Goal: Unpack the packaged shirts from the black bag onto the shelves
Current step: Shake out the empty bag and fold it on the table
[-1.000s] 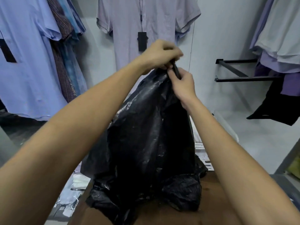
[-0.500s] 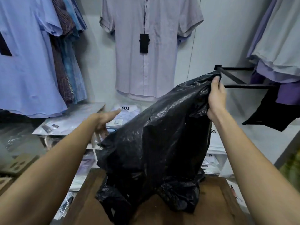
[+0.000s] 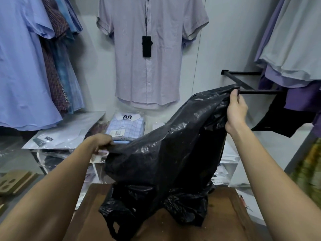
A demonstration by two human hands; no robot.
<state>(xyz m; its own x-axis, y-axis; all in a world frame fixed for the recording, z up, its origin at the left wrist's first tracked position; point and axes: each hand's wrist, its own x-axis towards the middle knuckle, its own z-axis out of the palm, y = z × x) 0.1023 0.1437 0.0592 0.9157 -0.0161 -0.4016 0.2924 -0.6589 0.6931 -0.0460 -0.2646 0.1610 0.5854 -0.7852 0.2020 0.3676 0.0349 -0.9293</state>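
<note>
Our left hand (image 3: 99,142) reaches forward and low, its fingers pinched shut on the near left edge of the black bag (image 3: 166,153), while our right hand (image 3: 236,112) is raised higher and farther out, closed on the bag's opposite edge so that the plastic stretches in a slope between the two. The bag's bulging bottom rests on a brown wooden table (image 3: 217,223) right in front of us. Beyond it, from the left, we see a clear shelf (image 3: 67,129) with one flat packaged white shirt (image 3: 59,136) on it, then one folded checked packaged shirt (image 3: 126,126) with a white collar beside it; more packets fill the compartments below, too blurred for us to count. On the white wall one pale lilac shirt (image 3: 151,54) hangs with a black tag (image 3: 147,46). Several blue and plaid shirts hang at the far left, and at the right a black rail (image 3: 243,73) carries grey and purple garments.
</note>
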